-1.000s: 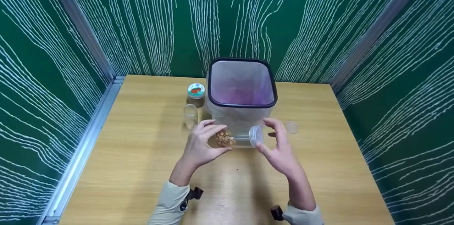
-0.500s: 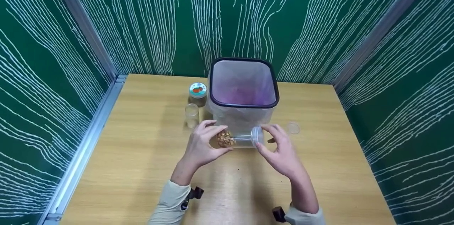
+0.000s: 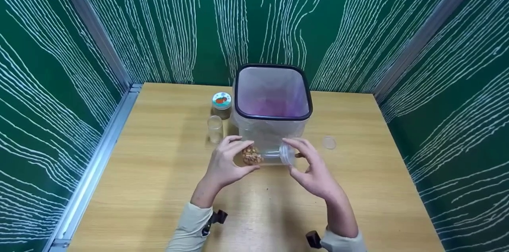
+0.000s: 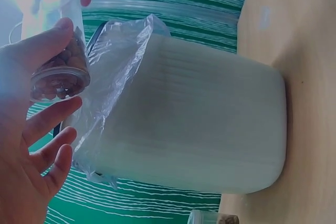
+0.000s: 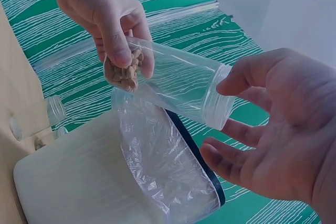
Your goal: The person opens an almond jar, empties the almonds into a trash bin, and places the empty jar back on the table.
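A clear plastic jar [image 3: 271, 156] lies on its side in the air, in front of the bin. Brown nut-like pieces [image 3: 251, 156] have gathered at its left, bottom end. My left hand [image 3: 224, 162] grips that end between thumb and fingers. On the jar's right end sits a clear ribbed screw lid [image 5: 218, 100]. Thumb and fingertips of my right hand [image 3: 312, 168] pinch the lid's edge, the palm standing off from it. Seen from the left wrist, the left thumb [image 4: 52, 40] lies along the jar, with the other fingers spread below.
Behind the jar stands a whitish bin [image 4: 199, 114] with a black rim [image 3: 274, 118] and a plastic bag liner [image 5: 157, 166]. To its left are a jar with a printed lid [image 3: 221, 102] and a clear jar [image 3: 215, 129]. A thin clear disc [image 3: 329, 142] lies to the right.
My right fingers have come in from beside the lid and shifted left onto its edge. The left hand and the jar have stayed almost in place.
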Tool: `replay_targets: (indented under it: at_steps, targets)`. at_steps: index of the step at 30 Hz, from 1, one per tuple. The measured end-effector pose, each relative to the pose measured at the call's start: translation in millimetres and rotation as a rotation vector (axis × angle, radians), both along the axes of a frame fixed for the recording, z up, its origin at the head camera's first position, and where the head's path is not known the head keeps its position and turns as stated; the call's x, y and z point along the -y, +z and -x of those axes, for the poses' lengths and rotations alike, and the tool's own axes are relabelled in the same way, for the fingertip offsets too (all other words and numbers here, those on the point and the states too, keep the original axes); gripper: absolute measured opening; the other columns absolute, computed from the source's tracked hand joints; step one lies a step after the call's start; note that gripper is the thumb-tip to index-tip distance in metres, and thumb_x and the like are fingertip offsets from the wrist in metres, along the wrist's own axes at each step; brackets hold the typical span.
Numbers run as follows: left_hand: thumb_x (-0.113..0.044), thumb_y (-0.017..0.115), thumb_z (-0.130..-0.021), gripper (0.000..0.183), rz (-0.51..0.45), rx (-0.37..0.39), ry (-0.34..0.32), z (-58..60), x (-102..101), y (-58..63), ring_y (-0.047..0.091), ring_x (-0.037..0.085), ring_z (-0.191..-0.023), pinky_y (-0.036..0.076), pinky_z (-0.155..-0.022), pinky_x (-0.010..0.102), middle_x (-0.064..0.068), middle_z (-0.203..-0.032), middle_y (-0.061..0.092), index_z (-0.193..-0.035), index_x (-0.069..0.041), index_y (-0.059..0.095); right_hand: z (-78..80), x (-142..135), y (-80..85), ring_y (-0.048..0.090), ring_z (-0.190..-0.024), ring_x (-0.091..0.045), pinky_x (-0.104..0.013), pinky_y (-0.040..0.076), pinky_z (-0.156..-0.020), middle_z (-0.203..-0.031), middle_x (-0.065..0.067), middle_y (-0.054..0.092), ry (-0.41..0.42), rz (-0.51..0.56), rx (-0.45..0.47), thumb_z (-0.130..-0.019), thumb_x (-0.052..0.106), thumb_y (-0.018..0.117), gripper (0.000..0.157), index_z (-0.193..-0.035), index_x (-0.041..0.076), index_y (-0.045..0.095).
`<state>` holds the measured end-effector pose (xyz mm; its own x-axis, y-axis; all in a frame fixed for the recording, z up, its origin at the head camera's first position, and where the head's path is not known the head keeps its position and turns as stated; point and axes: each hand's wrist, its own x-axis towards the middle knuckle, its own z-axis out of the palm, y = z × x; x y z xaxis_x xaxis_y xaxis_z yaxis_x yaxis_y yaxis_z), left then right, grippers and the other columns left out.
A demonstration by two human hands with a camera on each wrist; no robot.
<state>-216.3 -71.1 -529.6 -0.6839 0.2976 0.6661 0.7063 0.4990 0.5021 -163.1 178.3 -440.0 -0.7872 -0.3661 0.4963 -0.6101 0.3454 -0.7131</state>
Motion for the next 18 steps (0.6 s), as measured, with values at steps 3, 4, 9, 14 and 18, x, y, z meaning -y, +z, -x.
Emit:
replay_targets:
  at_steps: [3, 4, 9, 14, 18]
  targets:
    - [-0.042, 0.089, -0.066, 0.062, -0.002, 0.013, -0.007, -0.1, 0.0, -1.9, 0.055, 0.024, -0.113, 0.045, -0.094, 0.043, -0.005, -0.116, 0.068, -0.118, -0.012, 0.070, -2.1, -0.1, -0.2, 0.048, -0.120, -0.037, -0.054, 0.047, -0.086, -0.135, -0.020, 0.050, -0.003, -0.009, 0.017, -0.071, -0.018, 0.073, 0.082, -0.144, -0.003, 0.038]
    - [-0.041, 0.089, -0.066, 0.062, -0.002, 0.014, -0.009, -0.2, -0.1, -2.0, 0.055, 0.023, -0.113, 0.045, -0.094, 0.044, -0.005, -0.115, 0.068, -0.117, -0.012, 0.070, -2.8, -0.5, -0.2, 0.046, -0.122, -0.039, -0.055, 0.045, -0.087, -0.137, -0.022, 0.048, -0.010, -0.006, 0.038, -0.073, -0.014, 0.075, 0.086, -0.147, -0.003, 0.032]
    - [-0.044, 0.087, -0.068, 0.062, 0.003, 0.018, -0.010, -0.4, -0.8, -2.7, 0.054, 0.021, -0.112, 0.045, -0.093, 0.044, -0.006, -0.115, 0.068, -0.118, -0.012, 0.070, 7.7, -8.8, -22.6, 0.042, -0.128, -0.034, -0.052, 0.040, -0.093, -0.141, -0.021, 0.043, -0.125, -0.002, 0.134, -0.081, 0.012, 0.079, 0.091, -0.153, 0.013, 0.023]
    - [-0.041, 0.089, -0.066, 0.062, -0.002, 0.018, -0.008, 0.6, 0.2, -5.2, 0.054, 0.020, -0.112, 0.045, -0.093, 0.043, -0.006, -0.115, 0.068, -0.118, -0.013, 0.070, 13.6, -7.6, -31.2, 0.044, -0.122, -0.031, -0.051, 0.042, -0.090, -0.136, -0.018, 0.045, -0.338, -0.033, 0.154, -0.091, 0.027, 0.068, 0.062, -0.142, 0.005, 0.040]
    - [-0.040, 0.089, -0.065, 0.062, -0.009, 0.018, -0.003, 0.9, 1.1, -6.9, 0.055, 0.022, -0.111, 0.045, -0.093, 0.043, -0.006, -0.115, 0.068, -0.117, -0.012, 0.070, 13.3, -4.6, -28.3, 0.051, -0.107, -0.029, -0.046, 0.044, -0.084, -0.118, -0.013, 0.055, -0.441, -0.127, 0.179, -0.093, 0.039, 0.063, 0.045, -0.119, 0.004, 0.057]
